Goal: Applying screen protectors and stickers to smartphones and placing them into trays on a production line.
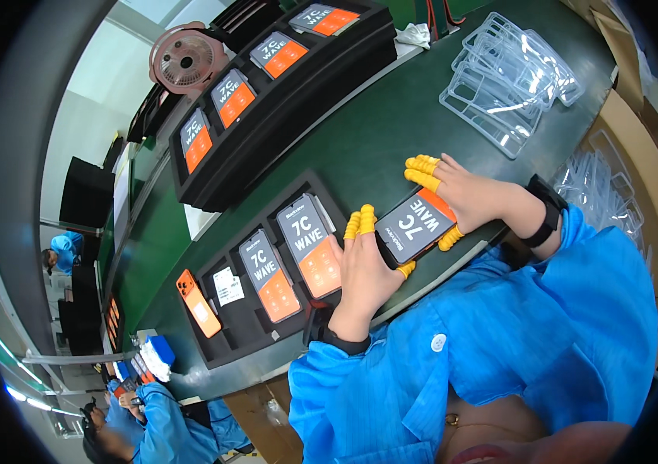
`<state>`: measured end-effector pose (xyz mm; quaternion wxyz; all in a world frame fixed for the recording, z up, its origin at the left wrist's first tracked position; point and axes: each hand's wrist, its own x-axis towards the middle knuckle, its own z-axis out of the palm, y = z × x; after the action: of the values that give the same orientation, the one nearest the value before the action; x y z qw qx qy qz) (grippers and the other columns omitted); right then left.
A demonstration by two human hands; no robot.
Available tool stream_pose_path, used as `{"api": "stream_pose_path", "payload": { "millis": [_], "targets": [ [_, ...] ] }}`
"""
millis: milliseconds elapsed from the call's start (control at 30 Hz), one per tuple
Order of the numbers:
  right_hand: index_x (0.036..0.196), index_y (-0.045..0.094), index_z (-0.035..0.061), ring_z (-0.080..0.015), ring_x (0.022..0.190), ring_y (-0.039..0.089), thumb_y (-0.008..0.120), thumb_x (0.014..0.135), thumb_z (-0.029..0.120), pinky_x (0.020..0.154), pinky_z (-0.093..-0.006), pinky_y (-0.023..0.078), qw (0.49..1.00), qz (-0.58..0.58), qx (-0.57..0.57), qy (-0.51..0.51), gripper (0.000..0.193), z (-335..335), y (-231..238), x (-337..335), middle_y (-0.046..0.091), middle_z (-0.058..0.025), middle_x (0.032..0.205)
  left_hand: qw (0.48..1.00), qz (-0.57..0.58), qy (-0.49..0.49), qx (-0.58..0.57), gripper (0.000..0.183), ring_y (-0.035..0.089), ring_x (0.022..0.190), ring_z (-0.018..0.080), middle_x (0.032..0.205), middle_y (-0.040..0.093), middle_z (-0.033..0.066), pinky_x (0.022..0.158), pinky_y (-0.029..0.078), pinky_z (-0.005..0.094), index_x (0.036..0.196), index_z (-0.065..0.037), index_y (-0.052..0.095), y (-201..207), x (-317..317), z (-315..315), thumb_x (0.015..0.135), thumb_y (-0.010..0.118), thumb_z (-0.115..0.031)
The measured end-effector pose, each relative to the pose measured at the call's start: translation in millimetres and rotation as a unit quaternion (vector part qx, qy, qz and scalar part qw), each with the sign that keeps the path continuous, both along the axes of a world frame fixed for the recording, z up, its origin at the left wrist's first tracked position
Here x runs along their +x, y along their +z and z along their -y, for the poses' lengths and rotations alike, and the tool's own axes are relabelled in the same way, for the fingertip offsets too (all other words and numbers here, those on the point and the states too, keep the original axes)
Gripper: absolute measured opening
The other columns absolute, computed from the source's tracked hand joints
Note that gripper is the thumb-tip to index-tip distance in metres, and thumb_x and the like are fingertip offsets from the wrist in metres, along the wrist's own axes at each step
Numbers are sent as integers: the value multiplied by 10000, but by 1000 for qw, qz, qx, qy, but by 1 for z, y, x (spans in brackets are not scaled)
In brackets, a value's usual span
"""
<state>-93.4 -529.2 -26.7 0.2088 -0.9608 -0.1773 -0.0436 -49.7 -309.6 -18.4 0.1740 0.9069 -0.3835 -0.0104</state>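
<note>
We have a phone point(415, 224) low over or on the green table point(375, 127), near our own edge of it; we cannot tell whether it is raised. Our right hand point(464, 192) pinches its orange end, thumb on the near side and fingers past the far side. Our left hand point(370, 267) is spread about the dark end, thumb apart from the fingers; we cannot tell how firmly it presses. To handle it well, we should bear on the edges alone, evenly from both ends, keep the yellow covers point(423, 164) off the printed face, and keep the phone level.

The phone lies face up, its long axis slanting from lower left to upper right: dark end toward our left hand, orange end toward our right.

To the left, a black tray point(247, 340) holds two similar phones point(270, 276), orange ends toward us. Clear cases point(526, 69) lie beyond our right hand; stacked trays point(305, 100) stand farther off.
</note>
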Motion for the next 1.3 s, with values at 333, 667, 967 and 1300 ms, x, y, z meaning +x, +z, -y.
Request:
{"api": "stream_pose_path", "payload": {
  "millis": [333,667,967,1300],
  "targets": [
    [1177,363,-8,-290,1008,421,758,459,426,978,-476,164,993,66,82,60,927,-18,19,6,457,-152,1023,919,-117,-75,-368,897,341,1174,288,1250,347,175,951,295,353,1284,0,188,20,-12,-27,548,700,10],
    [1262,328,95,-286,1039,417,734,517,447,941,-503,205,993,21,66,96,918,-19,13,1,444,-153,1103,912,-170,-86,-363,948,357,1167,286,1256,338,187,957,291,358,1304,-7,131,18,-3,-33,567,726,-32],
    [1191,338,-40,-330,922,427,751,473,466,875,-405,312,980,129,153,17,971,-33,2,-1,438,-194,992,928,-131,-77,-340,955,336,1179,274,1270,317,189,960,282,348,1303,17,114,22,-7,-35,603,748,-127],
    [1196,347,9,-379,975,389,771,433,447,915,-462,275,960,217,151,-88,978,-51,-4,-4,400,-193,1045,906,-232,65,-349,327,557,777,164,847,583,120,690,425,262,1014,45,445,29,-27,-22,780,592,-130]
  ]
}}
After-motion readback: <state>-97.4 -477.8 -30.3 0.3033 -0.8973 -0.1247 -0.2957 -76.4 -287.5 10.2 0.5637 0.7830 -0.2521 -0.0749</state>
